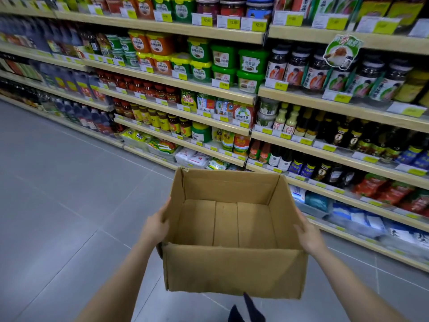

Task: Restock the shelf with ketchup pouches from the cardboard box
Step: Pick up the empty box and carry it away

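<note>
An open brown cardboard box (234, 270) is held in the air in front of me, above the floor. Its inside shows only bare cardboard; no pouches lie in it. My left hand (155, 225) grips the box's left wall and my right hand (310, 235) grips its right wall. Red ketchup pouches (385, 190) stand in a row on a low shelf at the right, behind yellow price tags.
Wooden-edged shelves (348, 198) run from far left to near right, packed with jars, bottles, tubs and bags. Grey tiled floor (69, 194) spreads out to the left. My dark shoes (247, 310) show under the box.
</note>
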Tool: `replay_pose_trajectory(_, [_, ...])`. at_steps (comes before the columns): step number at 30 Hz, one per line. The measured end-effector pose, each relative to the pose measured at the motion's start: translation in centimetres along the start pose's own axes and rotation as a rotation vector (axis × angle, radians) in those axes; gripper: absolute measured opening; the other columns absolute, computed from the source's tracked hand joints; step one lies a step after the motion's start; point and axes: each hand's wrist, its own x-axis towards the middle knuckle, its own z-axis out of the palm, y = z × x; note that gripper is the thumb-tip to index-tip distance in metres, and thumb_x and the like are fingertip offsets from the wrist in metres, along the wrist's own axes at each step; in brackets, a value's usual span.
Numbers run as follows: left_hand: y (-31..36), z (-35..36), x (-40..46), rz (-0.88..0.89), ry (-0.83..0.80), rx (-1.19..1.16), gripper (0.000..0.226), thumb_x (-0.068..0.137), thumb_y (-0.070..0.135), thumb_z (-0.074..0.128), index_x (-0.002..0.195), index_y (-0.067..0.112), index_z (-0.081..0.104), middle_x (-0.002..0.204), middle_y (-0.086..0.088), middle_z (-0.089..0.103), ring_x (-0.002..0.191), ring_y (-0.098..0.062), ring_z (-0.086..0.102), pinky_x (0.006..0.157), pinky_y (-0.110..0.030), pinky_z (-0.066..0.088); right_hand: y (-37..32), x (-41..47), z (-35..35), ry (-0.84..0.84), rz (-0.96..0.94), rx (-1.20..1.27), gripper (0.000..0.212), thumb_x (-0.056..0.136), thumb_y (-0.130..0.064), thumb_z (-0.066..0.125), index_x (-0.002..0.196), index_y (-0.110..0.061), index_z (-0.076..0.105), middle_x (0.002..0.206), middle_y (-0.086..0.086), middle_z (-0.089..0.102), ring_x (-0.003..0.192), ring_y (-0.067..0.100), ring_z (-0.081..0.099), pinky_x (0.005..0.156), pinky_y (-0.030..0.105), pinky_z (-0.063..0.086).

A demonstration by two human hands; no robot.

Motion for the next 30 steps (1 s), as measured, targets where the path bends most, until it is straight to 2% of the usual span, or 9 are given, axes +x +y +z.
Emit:
replay_pose_trajectory(3, [-1.4,-1.8,3.8,0.02,-0.026,0.008,0.067,0.091,0.003,0.041,0.146,0.035,0.019,0.129,-0.012,0.057,0.111,-0.032,0.057,0.086,-0.032,0.045,-2.4,2.0,2.1,0.009,0.038,-0.016,0.055,0.098,-0.016,0.039,0.144,-0.038,0.021,0.14,0.011,0.048,0.12,0.037,0.051,0.093,0.044,0.045])
replay_pose_trajectory(8, [-4.4,-5.6,10.5,0.101,-0.095,0.009,0.066,0.091,0.004,0.042,0.146,0.032,0.018,0.125,-0.013,0.06,0.107,-0.034,0.058,0.087,-0.035,0.047,-6.8,3.5,6.7,0.091,0.071,0.03,0.056,0.097,-0.013,0.04,0.143,-0.039,0.022,0.141,0.009,0.047,0.121,0.036,0.05,0.087,0.034,0.042])
replay_pose_trajectory(12, [-6.7,-9.5,16.1,0.185,-0.158,0.057,0.067,0.091,0.003,0.042,0.147,0.03,0.016,0.118,-0.012,0.064,0.101,-0.033,0.06,0.077,-0.029,0.045,-11.2,3.2,11.0,0.128,0.173,0.024,0.057,0.098,-0.016,0.038,0.144,-0.041,0.015,0.13,0.015,0.057,0.108,0.038,0.058,0.076,0.034,0.04])
replay_pose_trajectory(14, [-7.9,-11.4,18.2,0.21,-0.19,0.059,0.066,0.092,0.004,0.041,0.147,0.031,0.017,0.116,-0.012,0.065,0.098,-0.033,0.061,0.074,-0.029,0.045,-13.4,2.9,12.7,0.147,0.208,0.04,0.058,0.098,-0.015,0.037,0.144,-0.041,0.013,0.13,0.016,0.056,0.11,0.037,0.057,0.081,0.037,0.044])
replay_pose_trajectory(18, [-10.3,-14.3,22.6,0.241,-0.22,0.069,0.066,0.091,0.003,0.042,0.146,0.032,0.019,0.117,-0.013,0.065,0.103,-0.035,0.06,0.079,-0.034,0.047,-17.3,3.0,15.9,0.172,0.22,0.058,0.056,0.097,-0.012,0.038,0.146,-0.033,0.017,0.137,0.013,0.051,0.116,0.037,0.054,0.091,0.04,0.043])
replay_pose_trajectory(22, [-11.9,-14.8,26.4,0.237,-0.266,0.081,0.065,0.093,0.006,0.042,0.145,0.036,0.019,0.114,-0.013,0.065,0.098,-0.034,0.062,0.069,-0.029,0.042,-19.8,4.4,17.6,0.19,0.274,0.082,0.055,0.097,-0.009,0.038,0.146,-0.028,0.021,0.137,0.015,0.05,0.121,0.038,0.049,0.097,0.042,0.04])
replay_pose_trajectory(24, [-12.2,-14.7,28.2,0.228,-0.272,0.076,0.065,0.094,0.006,0.042,0.145,0.037,0.018,0.116,-0.013,0.064,0.1,-0.034,0.061,0.073,-0.028,0.042,-20.9,5.6,18.0,0.179,0.297,0.091,0.057,0.096,-0.008,0.037,0.146,-0.029,0.02,0.138,0.015,0.049,0.122,0.038,0.048,0.099,0.044,0.039])
replay_pose_trajectory(27, [-12.6,-14.7,30.1,0.23,-0.255,0.097,0.068,0.091,0.003,0.044,0.146,0.034,0.017,0.116,-0.015,0.064,0.102,-0.036,0.061,0.079,-0.035,0.047,-22.0,7.9,18.6,0.163,0.285,0.132,0.058,0.095,-0.006,0.038,0.146,-0.026,0.02,0.142,0.013,0.044,0.126,0.036,0.046,0.102,0.045,0.037])
replay_pose_trajectory(30, [-13.2,-15.3,32.0,0.244,-0.234,0.104,0.071,0.089,0.001,0.044,0.146,0.032,0.016,0.108,-0.016,0.067,0.096,-0.037,0.063,0.075,-0.034,0.047,-23.0,10.2,19.5,0.122,0.234,0.182,0.06,0.094,0.0,0.037,0.147,-0.02,0.019,0.146,0.012,0.039,0.13,0.035,0.041,0.107,0.046,0.034])
